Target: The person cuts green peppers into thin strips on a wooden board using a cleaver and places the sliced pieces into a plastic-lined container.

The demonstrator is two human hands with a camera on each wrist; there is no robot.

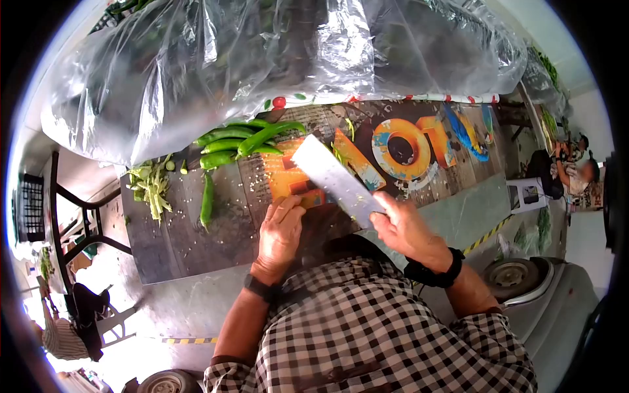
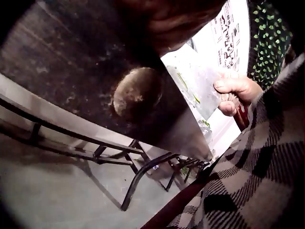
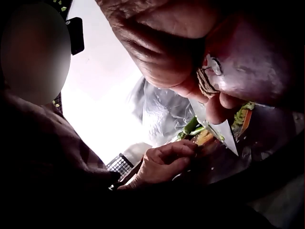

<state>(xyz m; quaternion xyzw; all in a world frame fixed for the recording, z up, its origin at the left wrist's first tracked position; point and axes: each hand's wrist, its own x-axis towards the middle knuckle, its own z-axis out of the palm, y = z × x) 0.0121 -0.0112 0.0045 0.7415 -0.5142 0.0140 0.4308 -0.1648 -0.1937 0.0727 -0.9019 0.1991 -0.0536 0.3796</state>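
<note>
My right hand [image 1: 407,230] grips a broad-bladed cleaver [image 1: 339,185], its blade raised at a slant over the table and dotted with green bits. In the right wrist view, cord is wound around the cleaver's handle [image 3: 207,82]. My left hand [image 1: 280,230] is low at the printed tabletop, left of the blade, fingers bent forward and down. Whether those fingertips hold a piece cannot be told. Whole green peppers [image 1: 226,143] lie in a pile beyond the left hand. A single green pepper [image 1: 207,200] lies to its left.
A heap of pale green trimmings [image 1: 154,187] sits at the table's left. Clear plastic sheeting [image 1: 262,52] covers a bulky load along the far side. Seeds are scattered over the dark tabletop [image 1: 173,245]. A white stool [image 1: 526,194] stands off to the right, with people beyond.
</note>
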